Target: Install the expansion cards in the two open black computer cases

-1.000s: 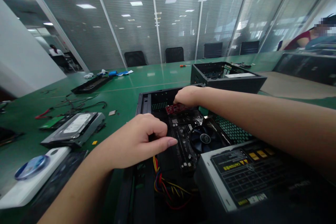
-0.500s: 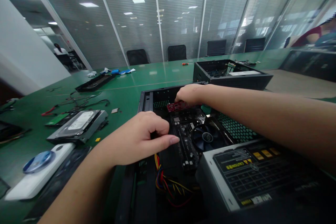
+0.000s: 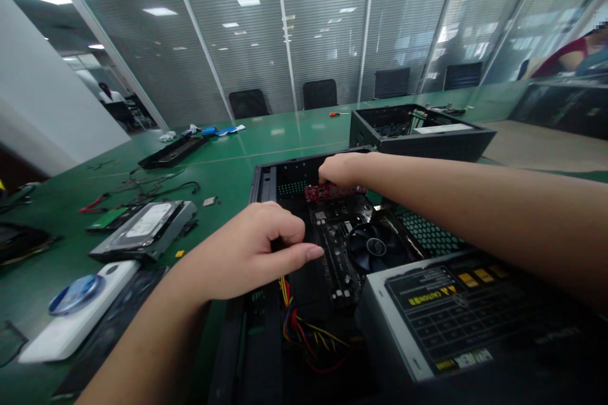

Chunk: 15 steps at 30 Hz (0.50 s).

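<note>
In the head view an open black computer case lies before me. My right hand reaches to its far end, its fingers closed on the top edge of a red circuit board. That board stands on edge at the far end of the dark motherboard. My left hand hovers over the case's left side, fingers curled and thumb held apart, nothing visible between them. A round cooling fan sits on the motherboard. Nearer me is the labelled power supply, with coloured wires beside it.
On the green table at left lie a hard drive, a white power bank-like block with a blue round object, and loose cables. A second open case and an orange screwdriver are behind. Another person is far right.
The view has shifted slightly. My right hand still grips the red board, with a little more of it showing. My left hand has barely moved.
</note>
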Motion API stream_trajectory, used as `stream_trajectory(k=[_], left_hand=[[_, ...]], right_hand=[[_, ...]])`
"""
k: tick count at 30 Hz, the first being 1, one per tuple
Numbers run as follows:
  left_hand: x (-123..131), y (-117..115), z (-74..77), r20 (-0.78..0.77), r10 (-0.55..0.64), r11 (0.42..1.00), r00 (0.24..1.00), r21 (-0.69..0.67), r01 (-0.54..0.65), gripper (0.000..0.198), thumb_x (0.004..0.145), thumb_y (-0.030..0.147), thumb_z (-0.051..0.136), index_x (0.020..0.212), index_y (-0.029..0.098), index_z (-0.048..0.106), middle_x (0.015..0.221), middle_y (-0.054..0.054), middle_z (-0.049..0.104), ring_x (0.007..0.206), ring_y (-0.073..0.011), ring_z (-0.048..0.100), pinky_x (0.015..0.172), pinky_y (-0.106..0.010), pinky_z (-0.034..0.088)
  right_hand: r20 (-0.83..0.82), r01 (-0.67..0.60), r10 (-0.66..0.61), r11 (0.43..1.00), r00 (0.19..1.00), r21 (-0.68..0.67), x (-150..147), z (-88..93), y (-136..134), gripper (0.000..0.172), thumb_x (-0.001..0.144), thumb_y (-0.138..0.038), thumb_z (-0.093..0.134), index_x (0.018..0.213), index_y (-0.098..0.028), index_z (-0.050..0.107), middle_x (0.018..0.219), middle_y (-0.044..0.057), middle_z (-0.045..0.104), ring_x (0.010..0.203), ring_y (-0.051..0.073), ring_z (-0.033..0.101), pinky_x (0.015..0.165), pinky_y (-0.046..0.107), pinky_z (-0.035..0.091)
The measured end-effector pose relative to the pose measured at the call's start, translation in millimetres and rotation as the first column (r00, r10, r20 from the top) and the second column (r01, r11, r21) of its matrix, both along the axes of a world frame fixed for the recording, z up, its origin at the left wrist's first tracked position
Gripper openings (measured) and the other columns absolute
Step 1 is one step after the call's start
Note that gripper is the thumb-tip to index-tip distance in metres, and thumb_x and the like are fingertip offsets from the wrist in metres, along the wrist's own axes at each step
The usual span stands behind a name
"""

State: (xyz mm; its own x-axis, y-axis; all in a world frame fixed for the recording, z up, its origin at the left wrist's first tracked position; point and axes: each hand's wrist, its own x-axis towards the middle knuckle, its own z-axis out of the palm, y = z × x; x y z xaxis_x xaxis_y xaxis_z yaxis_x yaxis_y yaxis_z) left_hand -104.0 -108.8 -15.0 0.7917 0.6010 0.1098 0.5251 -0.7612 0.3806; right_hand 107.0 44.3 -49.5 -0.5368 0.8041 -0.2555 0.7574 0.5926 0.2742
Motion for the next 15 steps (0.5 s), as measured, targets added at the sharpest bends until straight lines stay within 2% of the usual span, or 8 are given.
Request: stream_trajectory(k=[6,8,11,13,15], left_hand=[[0,0,0.2,0.0,0.009,1.0,1.0,-0.006,-0.009,0.045,0.094,0.045,0.048,0.06,0.015,0.05,0.059,0.003,0.048,0.06,-0.0061,0.041,0.062,-0.024,0.029],[0,1,-0.2,0.002,0.01,1.0,1.0,-0.006,-0.01,0.045,0.094,0.045,0.048,0.061,0.015,0.05,0.059,0.003,0.048,0.06,-0.0061,0.041,0.062,-0.024,0.029],[-2,2,-2.0,-0.002,0.005,1.0,1.0,-0.001,-0.005,0.047,0.094,0.048,0.046,0.062,0.014,0.05,0.06,0.003,0.048,0.061,-0.0062,0.043,0.061,-0.024,0.028],[-4,2,-3.1,-0.009,0.002,1.0,1.0,0.007,-0.002,0.048,0.094,0.05,0.045,0.063,0.014,0.051,0.061,0.003,0.05,0.062,-0.0066,0.044,0.061,-0.024,0.028],[-5,3,-3.2,-0.022,0.003,1.0,1.0,0.014,-0.003,0.049,0.094,0.052,0.044,0.064,0.014,0.052,0.063,0.002,0.052,0.063,-0.007,0.045,0.06,-0.025,0.028]], right_hand=[[0.044,-0.03,0.031,0.999,0.999,-0.017,0,3.2,-3,0.041,0.08,-0.016,0.056,0.117,-0.02,0.072,0.106,0.013,0.071,0.09,0.026,0.068,0.07,0.033,0.047],[0.04,-0.05,0.05,0.999,0.998,-0.002,1,1.3,-3,0.043,0.08,-0.016,0.056,0.12,-0.024,0.07,0.108,0.011,0.071,0.091,0.025,0.068,0.07,0.032,0.047],[0.03,-0.079,0.076,0.993,0.997,0.088,-1,1.4,-6,0.05,0.08,-0.02,0.059,0.128,-0.03,0.065,0.114,0.01,0.07,0.096,0.025,0.068,0.073,0.033,0.048],[0.03,-0.091,0.087,0.983,0.996,0.158,-4,9.1,-12,0.05,0.081,-0.026,0.059,0.131,-0.029,0.063,0.114,0.012,0.07,0.097,0.027,0.068,0.073,0.035,0.048],[0.01,-0.118,0.118,0.975,0.993,0.187,-5,25.7,-25,0.048,0.083,-0.031,0.058,0.13,-0.026,0.063,0.111,0.013,0.07,0.095,0.029,0.068,0.072,0.036,0.048]])
